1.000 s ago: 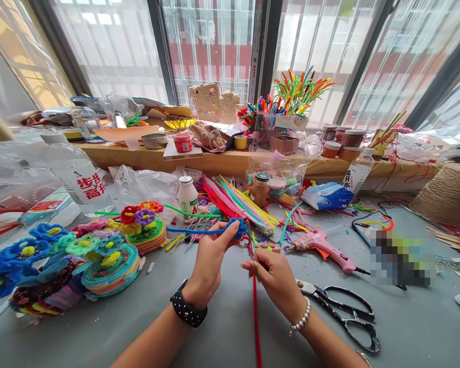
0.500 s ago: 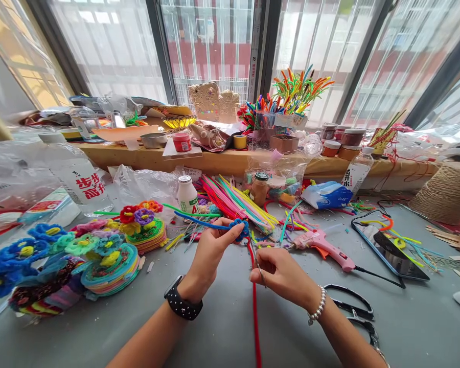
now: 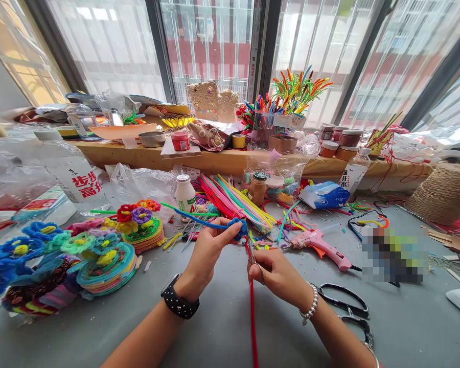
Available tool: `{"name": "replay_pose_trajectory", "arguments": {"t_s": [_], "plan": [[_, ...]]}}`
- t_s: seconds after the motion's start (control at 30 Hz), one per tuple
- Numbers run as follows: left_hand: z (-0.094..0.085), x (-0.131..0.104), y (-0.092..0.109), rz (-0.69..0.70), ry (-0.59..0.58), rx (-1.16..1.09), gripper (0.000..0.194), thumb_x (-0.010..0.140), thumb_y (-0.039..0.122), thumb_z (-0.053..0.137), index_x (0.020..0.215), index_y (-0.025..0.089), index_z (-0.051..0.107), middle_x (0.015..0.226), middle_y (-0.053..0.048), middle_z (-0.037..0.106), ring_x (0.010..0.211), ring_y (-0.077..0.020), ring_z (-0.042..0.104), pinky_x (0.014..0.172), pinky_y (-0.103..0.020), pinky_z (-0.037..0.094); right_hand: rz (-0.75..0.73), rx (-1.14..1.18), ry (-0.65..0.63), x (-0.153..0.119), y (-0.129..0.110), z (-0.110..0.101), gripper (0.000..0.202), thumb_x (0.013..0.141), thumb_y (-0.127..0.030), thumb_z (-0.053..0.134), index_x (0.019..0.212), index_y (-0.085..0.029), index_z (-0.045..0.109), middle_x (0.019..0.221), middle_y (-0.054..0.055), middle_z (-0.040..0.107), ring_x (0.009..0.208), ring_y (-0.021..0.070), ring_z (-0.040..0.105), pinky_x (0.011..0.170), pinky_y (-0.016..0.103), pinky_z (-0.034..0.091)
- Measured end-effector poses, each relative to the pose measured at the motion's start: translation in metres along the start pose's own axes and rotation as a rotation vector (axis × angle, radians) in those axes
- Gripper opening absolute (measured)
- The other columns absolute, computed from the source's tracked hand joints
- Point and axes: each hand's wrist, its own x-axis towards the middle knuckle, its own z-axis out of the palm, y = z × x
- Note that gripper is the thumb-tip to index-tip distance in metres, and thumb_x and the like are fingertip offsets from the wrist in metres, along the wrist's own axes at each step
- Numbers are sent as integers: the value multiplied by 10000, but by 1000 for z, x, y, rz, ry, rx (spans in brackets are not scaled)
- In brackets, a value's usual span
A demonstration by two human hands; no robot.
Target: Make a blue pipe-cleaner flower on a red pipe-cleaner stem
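Near the middle of the table, my left hand pinches a small blue pipe-cleaner flower between thumb and fingers. A long blue stem runs off from it to the left. My right hand is closed on small metal scissors, whose blades point up toward the flower's lower right edge. Whether the blades touch the flower I cannot tell. Below the scissors a red pipe cleaner runs down the table toward me. Part of it is hidden behind the right fingers.
Finished pipe-cleaner flowers stand on the left. Behind my hands lies a bundle of pipe cleaners. On the right are a pink glue gun, black-handled scissors and a twine spool. A crowded ledge runs along the windows.
The scissors' blades have come up nearer to the flower and show more plainly. Both hands hold the same things. The whole view has shifted slightly.
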Motion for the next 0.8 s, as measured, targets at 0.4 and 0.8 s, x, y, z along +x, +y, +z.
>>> {"name": "replay_pose_trajectory", "arguments": {"t_s": [0.4, 0.8], "plan": [[0, 1, 0, -10, 75, 6, 165, 595, 257, 649, 642, 152, 531, 581, 39, 537, 554, -77, 484, 571, -204, 395, 37, 84, 179, 4, 8, 6, 515, 684, -631, 394, 462, -170, 338, 458, -29, 370, 467, 84, 328, 449, 202, 269], [3, -3, -3, 54, -60, 83, 156, 649, 245, 607, 579, 153, 502, 538, 48, 506, 545, -77, 472, 559, -196, 383, -28, -6, 45, 1, 3, 3, 627, 670, -723, 192, 586, -152, 438, 555, -11, 378, 528, 102, 342, 469, 214, 273]]}}
